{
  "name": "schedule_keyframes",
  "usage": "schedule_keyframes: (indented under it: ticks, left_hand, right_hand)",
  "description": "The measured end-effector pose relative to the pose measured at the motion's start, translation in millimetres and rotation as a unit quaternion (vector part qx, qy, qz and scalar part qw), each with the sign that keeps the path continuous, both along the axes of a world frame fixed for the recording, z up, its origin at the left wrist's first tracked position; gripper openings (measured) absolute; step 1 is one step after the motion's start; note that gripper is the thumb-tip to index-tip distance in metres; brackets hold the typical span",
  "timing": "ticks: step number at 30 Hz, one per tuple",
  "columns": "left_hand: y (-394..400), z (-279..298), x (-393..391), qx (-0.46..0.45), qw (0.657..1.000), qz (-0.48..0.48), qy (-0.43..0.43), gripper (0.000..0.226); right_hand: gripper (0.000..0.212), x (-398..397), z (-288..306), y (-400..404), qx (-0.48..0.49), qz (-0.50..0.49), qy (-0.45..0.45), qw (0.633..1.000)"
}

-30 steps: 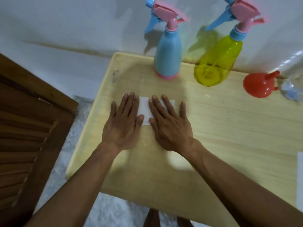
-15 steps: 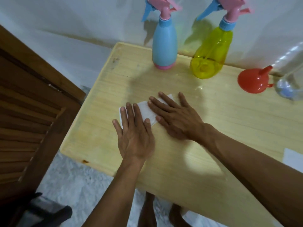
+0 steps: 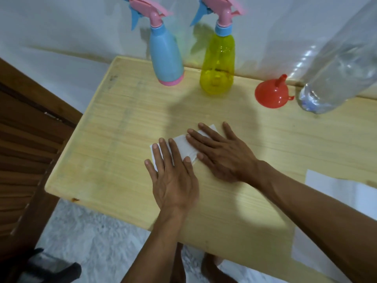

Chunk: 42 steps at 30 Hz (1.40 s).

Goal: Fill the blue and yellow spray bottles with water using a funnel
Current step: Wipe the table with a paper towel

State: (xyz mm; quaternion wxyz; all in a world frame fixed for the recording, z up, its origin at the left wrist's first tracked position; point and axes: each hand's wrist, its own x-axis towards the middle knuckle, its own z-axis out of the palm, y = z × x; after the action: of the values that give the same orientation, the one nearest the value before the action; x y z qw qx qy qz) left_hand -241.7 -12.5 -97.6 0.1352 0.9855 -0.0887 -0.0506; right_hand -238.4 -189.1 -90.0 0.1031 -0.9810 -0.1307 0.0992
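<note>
A blue spray bottle (image 3: pixel 166 56) with a pink trigger head stands at the back of the wooden table (image 3: pixel 114 123). To its right stands a yellow spray bottle (image 3: pixel 217 64) with the same kind of head. A red funnel (image 3: pixel 271 93) rests mouth-down further right. Beside the funnel stands a large clear water bottle (image 3: pixel 338 64). My left hand (image 3: pixel 173 174) and my right hand (image 3: pixel 222 154) lie flat, fingers spread, on a white folded tissue (image 3: pixel 184 147) in the middle of the table.
A white sheet (image 3: pixel 338 211) lies at the table's right front edge. A dark wooden louvred door (image 3: pixel 26 152) stands to the left. A white wall runs behind the table. Bare feet (image 3: pixel 212 268) show on the pale floor below the table's front edge.
My view has swung to the right, bringing the clear water bottle into sight. My left hand slid back and left along the tissue; my right hand stays pressed on it.
</note>
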Motion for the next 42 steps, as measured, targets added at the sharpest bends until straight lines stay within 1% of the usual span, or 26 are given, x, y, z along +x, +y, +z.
schedule_keyframes:
  ticks: [5, 9, 11, 13, 16, 20, 23, 28, 32, 35, 42]
  left_hand:
    - [-28.0, 0.3, -23.4, 0.009, 0.999, -0.030, 0.012, 0.062]
    - [-45.8, 2.8, -42.7, 0.038, 0.997, -0.073, -0.009, 0.063]
    - [-46.1, 4.2, -45.1, 0.050, 0.992, -0.110, -0.022, 0.063]
    - [-43.6, 5.1, -40.6, 0.055, 0.983, -0.169, -0.040, 0.063]
    - [-39.3, 0.7, -30.1, 0.044, 0.963, -0.262, -0.054, 0.060]
    - [-29.1, -1.8, -14.5, 0.036, 0.941, -0.333, -0.043, 0.060]
    - [-18.3, 1.5, -0.2, 0.043, 0.913, -0.404, -0.045, 0.059]
    - [-2.9, 2.6, 31.9, 0.050, 0.857, -0.513, -0.028, 0.061]
    - [10.2, 3.1, 56.2, 0.048, 0.815, -0.577, -0.035, 0.060]
    - [20.9, 2.9, 74.6, 0.048, 0.784, -0.617, -0.045, 0.058]
    - [58.3, 2.4, 110.4, 0.036, 0.754, -0.655, -0.037, 0.058]
  right_hand:
    - [0.060, -37.4, 5.0, -25.2, -0.003, -0.033, 0.001, 0.999]
    - [0.059, -68.7, 6.4, -36.0, -0.017, -0.079, 0.001, 0.997]
    - [0.060, -84.3, 4.6, -36.1, -0.018, -0.108, -0.001, 0.994]
    - [0.060, -98.2, 2.8, -31.2, -0.017, -0.143, -0.004, 0.990]
    - [0.060, -116.9, -1.0, -17.6, -0.011, -0.210, -0.020, 0.978]
    - [0.059, -139.4, -5.2, 9.2, 0.007, -0.293, -0.052, 0.955]
    - [0.059, -143.5, -6.8, 32.0, 0.003, -0.344, -0.051, 0.938]
    - [0.060, -136.1, -6.1, 85.1, 0.003, -0.454, -0.032, 0.890]
    - [0.061, -122.3, -8.2, 131.7, -0.005, -0.532, -0.045, 0.845]
    - [0.061, -108.5, -10.8, 158.3, -0.003, -0.567, -0.054, 0.822]
    - [0.062, -74.0, -9.4, 215.7, 0.008, -0.604, -0.049, 0.795]
